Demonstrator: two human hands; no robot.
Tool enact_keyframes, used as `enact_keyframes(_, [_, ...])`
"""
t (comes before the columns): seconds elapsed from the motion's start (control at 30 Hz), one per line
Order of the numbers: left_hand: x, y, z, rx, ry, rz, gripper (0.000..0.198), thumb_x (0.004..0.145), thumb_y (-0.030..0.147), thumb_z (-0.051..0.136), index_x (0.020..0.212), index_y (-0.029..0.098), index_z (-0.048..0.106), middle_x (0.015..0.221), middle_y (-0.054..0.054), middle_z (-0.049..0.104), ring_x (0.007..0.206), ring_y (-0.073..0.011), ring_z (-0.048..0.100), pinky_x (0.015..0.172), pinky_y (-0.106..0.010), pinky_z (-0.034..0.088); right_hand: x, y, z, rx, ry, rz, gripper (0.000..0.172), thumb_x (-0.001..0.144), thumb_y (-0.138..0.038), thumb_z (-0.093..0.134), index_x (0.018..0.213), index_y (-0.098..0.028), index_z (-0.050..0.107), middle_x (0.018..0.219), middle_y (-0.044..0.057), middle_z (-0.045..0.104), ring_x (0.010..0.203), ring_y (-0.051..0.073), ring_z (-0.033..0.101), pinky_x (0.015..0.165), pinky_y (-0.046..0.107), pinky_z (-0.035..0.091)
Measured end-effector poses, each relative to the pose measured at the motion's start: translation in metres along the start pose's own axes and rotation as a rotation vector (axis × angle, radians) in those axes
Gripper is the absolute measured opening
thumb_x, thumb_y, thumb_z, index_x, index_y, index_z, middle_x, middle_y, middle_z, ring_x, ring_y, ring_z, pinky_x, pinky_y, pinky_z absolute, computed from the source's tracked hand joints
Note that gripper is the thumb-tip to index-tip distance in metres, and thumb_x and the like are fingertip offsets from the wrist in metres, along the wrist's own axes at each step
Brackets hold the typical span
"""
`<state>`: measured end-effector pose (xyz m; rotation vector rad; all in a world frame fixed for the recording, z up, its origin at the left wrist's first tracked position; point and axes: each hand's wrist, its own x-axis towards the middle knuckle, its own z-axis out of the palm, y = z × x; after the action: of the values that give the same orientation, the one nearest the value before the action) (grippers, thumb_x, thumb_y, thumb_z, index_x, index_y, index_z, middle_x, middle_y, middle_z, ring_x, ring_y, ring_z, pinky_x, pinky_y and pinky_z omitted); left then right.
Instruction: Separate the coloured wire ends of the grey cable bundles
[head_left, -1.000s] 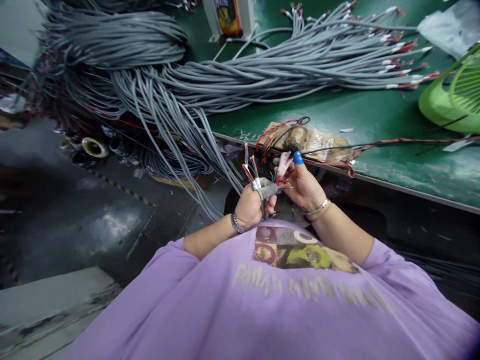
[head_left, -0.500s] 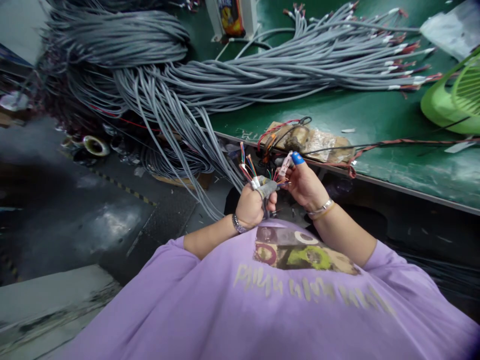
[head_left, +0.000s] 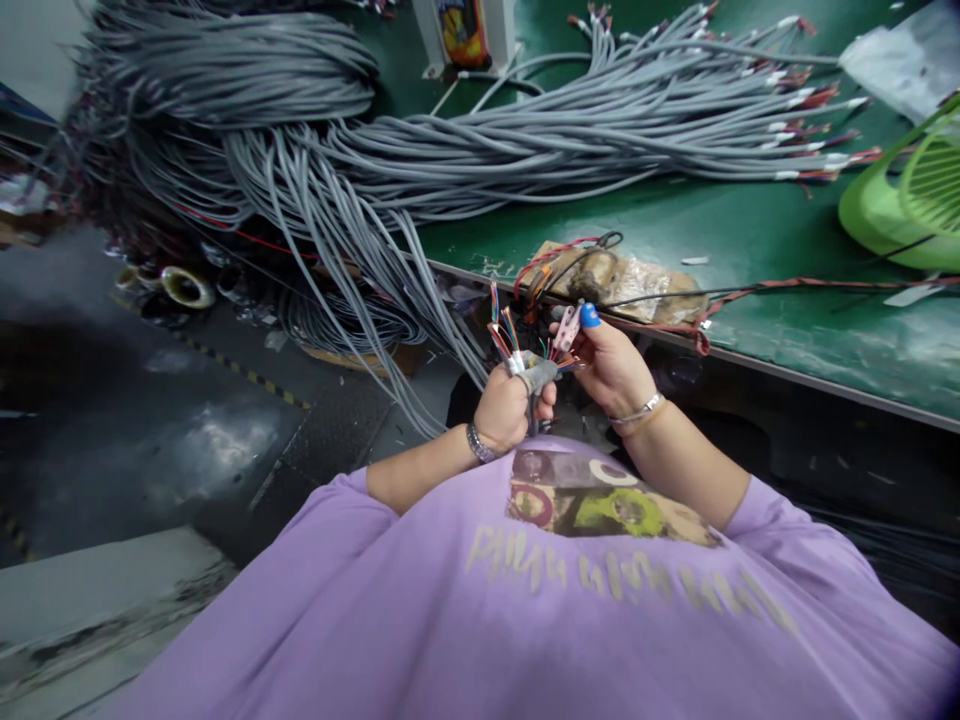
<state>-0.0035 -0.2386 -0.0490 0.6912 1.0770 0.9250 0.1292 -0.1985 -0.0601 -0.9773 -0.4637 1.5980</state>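
At the far left lies a dark floor (head_left: 150,440), with some tape rolls (head_left: 187,287) on it below a big heap of grey cables (head_left: 225,80). Loose strands of that heap hang down over the edge of the green bench (head_left: 750,230) towards the person's hands.

The left hand (head_left: 506,405), with a watch (head_left: 478,443) on its wrist, is clenched around the end of one grey cable (head_left: 534,372). It is held in front of the chest, just below the bench edge. A grey wrap covers the finger that lies over the cable end. From this fist a fan of thin coloured wires (head_left: 502,330) stands upward.

The right hand (head_left: 611,365), with a bracelet (head_left: 637,412) on its wrist, meets the left one at the fan. Its fingertips are pinched on the wires at the fan's right side. One fingertip wears a blue cap (head_left: 589,316). I cannot tell whether the pale strip (head_left: 566,328) beside the cap is a wrapped finger or a tag.

Just behind the hands, a brown taped pad (head_left: 630,282) lies on the bench edge, with red and black wires on it. Farther back, a long bundle of grey cables (head_left: 600,130) stretches across the bench, with its stripped ends pointing right. A white box (head_left: 461,35) stands at the back edge. At the far right sit a lime-green fan (head_left: 907,190) and a clear plastic bag (head_left: 907,55).
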Motion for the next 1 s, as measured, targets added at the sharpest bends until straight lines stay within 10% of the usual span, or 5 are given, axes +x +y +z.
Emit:
enact_keyframes(0.5, [-0.012, -0.005, -0.014, 0.159, -0.069, 0.065, 0.042, 0.071, 0.050, 0.078, 0.066, 0.019, 0.050, 0.051, 0.004, 0.059, 0.035, -0.0071, 0.050, 0.036, -0.019, 0.034, -0.011, -0.013, -0.030, -0.316, -0.295, 0.285, 0.063, 0.056, -0.076, 0.081, 0.074, -0.017, 0.070, 0.068, 0.007, 0.071, 0.057, 0.015, 0.061, 0.053, 0.027, 0.052])
enact_keyframes(0.7, [-0.010, -0.012, -0.021, 0.280, -0.155, 0.072, 0.036, 0.075, 0.046, 0.076, 0.067, 0.017, 0.057, 0.055, 0.002, 0.063, 0.038, -0.0073, 0.055, 0.039, -0.018, 0.037, -0.018, -0.018, -0.024, -0.507, -0.351, 0.123, 0.043, 0.050, -0.046, 0.094, 0.062, -0.015, 0.069, 0.058, -0.001, 0.063, 0.053, 0.008, 0.050, 0.053, 0.022, 0.042])
enact_keyframes(1.0, [-0.006, -0.009, -0.019, 0.312, -0.178, -0.005, 0.036, 0.074, 0.046, 0.074, 0.062, 0.016, 0.058, 0.052, -0.001, 0.063, 0.037, -0.0087, 0.054, 0.037, -0.019, 0.035, -0.027, -0.018, -0.022, -0.602, -0.358, -0.037, 0.042, 0.065, -0.057, 0.085, 0.070, -0.017, 0.072, 0.067, 0.002, 0.068, 0.060, 0.012, 0.056, 0.060, 0.027, 0.048])
